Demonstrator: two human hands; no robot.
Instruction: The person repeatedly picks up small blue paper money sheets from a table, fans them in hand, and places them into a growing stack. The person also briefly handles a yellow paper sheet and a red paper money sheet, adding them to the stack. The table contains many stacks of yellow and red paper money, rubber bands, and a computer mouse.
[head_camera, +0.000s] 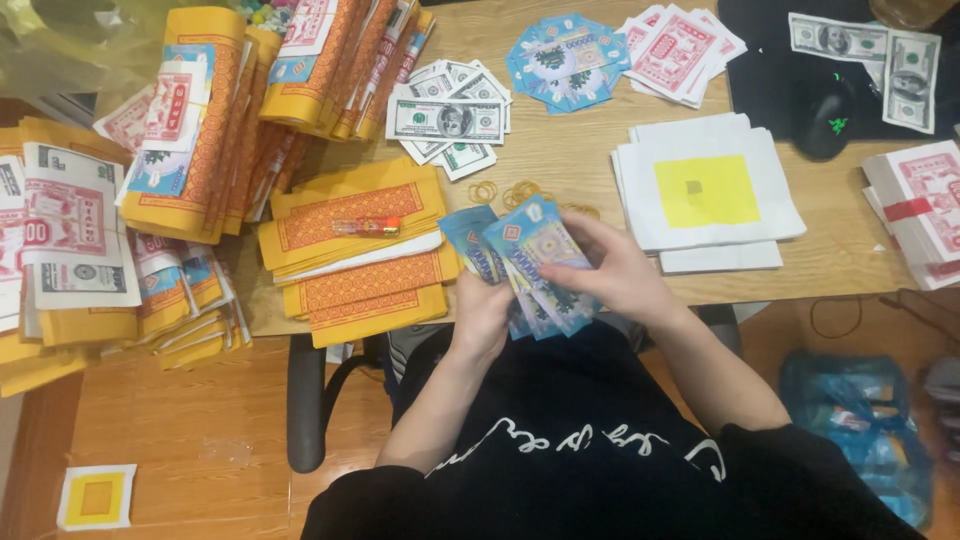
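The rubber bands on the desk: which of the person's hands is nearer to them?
Right. The right hand sits just below the rubber bands; the left hand is lower, toward the desk edge, under the blue notes.

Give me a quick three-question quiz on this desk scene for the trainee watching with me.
1. True or false: both hands hold the fan of blue notes.
2. What lies on top of the yellow-orange paper stack by the left hand?
A. a lighter
B. a mouse
C. scissors
3. What small loops lie on the table just beyond the right hand?

Key:
1. True.
2. A, the lighter.
3. Rubber bands.
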